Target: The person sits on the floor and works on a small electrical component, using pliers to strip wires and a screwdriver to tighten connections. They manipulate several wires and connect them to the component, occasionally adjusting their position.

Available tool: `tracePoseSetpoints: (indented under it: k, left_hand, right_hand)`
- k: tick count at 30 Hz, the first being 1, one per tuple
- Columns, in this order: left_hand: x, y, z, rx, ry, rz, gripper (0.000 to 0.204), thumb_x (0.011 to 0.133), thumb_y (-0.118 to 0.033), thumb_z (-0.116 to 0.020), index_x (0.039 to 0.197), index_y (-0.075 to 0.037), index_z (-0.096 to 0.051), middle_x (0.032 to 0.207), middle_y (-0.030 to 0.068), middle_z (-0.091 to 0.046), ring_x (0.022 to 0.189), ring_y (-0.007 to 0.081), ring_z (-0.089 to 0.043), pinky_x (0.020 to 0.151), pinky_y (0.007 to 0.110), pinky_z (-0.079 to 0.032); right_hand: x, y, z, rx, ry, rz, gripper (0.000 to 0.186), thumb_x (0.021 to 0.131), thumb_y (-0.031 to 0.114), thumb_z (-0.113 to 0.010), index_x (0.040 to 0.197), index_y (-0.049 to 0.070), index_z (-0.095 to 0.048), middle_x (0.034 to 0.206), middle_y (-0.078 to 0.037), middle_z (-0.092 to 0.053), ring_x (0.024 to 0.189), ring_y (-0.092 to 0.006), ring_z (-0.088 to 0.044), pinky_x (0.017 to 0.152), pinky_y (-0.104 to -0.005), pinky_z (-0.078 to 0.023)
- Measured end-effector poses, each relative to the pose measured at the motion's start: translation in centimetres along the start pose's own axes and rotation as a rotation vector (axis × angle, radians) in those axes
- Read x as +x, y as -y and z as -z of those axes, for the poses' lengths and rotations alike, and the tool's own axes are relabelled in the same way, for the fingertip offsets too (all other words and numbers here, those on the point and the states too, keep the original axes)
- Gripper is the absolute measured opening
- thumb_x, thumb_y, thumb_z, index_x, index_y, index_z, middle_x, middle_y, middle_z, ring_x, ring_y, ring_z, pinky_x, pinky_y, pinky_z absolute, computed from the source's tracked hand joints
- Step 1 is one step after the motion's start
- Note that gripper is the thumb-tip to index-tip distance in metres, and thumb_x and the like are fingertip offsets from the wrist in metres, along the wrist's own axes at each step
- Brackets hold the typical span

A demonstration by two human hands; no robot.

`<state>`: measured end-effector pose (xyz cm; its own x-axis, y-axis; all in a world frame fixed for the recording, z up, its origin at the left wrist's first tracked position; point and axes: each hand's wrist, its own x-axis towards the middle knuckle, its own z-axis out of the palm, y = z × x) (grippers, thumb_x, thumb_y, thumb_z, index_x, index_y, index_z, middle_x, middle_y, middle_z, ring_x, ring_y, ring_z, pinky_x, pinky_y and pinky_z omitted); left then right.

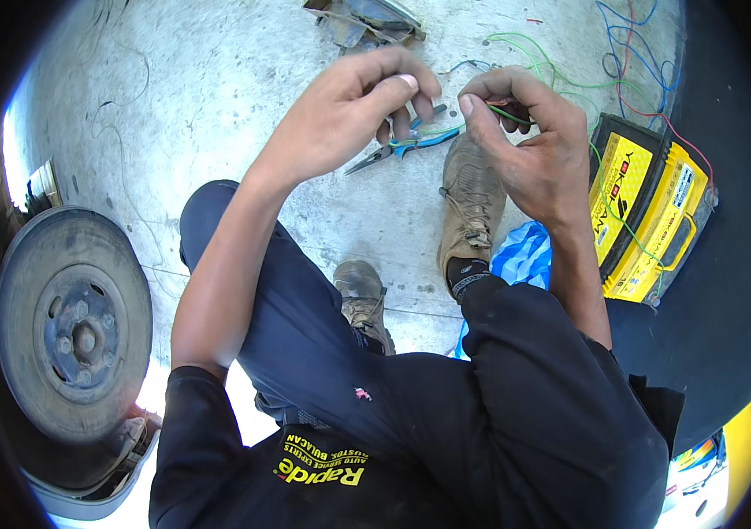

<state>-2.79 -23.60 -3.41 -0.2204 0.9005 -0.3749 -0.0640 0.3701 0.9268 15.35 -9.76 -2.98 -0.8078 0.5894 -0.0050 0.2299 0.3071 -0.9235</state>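
My left hand (353,110) is held above the floor with its fingers loosely bent and apart, and nothing shows between them. Across from it, my right hand (530,132) pinches a green wire (509,115) between thumb and fingers. A little reddish material, perhaps another wire, shows by those fingertips. Below my left fingers lie long-nose pliers with blue handles (433,141), their dark jaws pointing left. Part of the pliers is hidden behind that hand. Thin green wire trails from near my right hand toward the battery.
A yellow and black car battery (649,207) stands at right, with a red wire (688,145) over it. Blue wires (649,53) loop farther back. A worn wheel with tyre (76,322) is at left. A dirty dark part (371,25) lies ahead; a blue-and-white bag (524,256) sits beside my leg.
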Motion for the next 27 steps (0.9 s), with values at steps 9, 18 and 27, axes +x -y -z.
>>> tracePoseSetpoints:
  k: [9, 18, 27]
  left_hand:
    - [-0.2, 0.5, -1.3, 0.397, -0.141, -0.36, 0.02, 0.106, -0.021, -0.065, 0.114, -0.003, -0.068, 0.087, 0.0052, -0.072, 0.071, 0.0094, -0.065, 0.059, 0.027, -0.052]
    - [0.3, 1.7, -0.2, 0.483, -0.033, -0.278, 0.022, 0.105, -0.027, -0.064, 0.11, -0.006, -0.067, 0.09, 0.0139, -0.071, 0.078, 0.0318, -0.068, 0.07, 0.044, -0.051]
    - [-0.1, 3.9, 1.5, 0.88, 0.167, -0.263, 0.038, 0.091, -0.033, -0.08, 0.119, -0.01, -0.072, 0.115, 0.0057, -0.074, 0.109, 0.0287, -0.067, 0.092, 0.044, -0.054]
  right_hand:
    - [0.2, 0.2, 0.1, 0.096, 0.045, -0.091, 0.013, 0.09, 0.011, -0.078, 0.099, 0.002, -0.074, 0.082, -0.006, -0.075, 0.074, -0.0124, -0.069, 0.069, -0.0263, -0.054]
    - [-0.7, -1.7, -1.7, 0.052, 0.016, -0.099, 0.014, 0.092, 0.014, -0.076, 0.1, 0.002, -0.074, 0.084, -0.006, -0.076, 0.074, -0.012, -0.069, 0.066, -0.0275, -0.053]
    - [-2.4, -3.4, -2.6, -0.094, 0.181, -0.211, 0.015, 0.09, 0.017, -0.074, 0.098, 0.005, -0.074, 0.085, -0.012, -0.077, 0.072, -0.0217, -0.073, 0.068, -0.0324, -0.056]
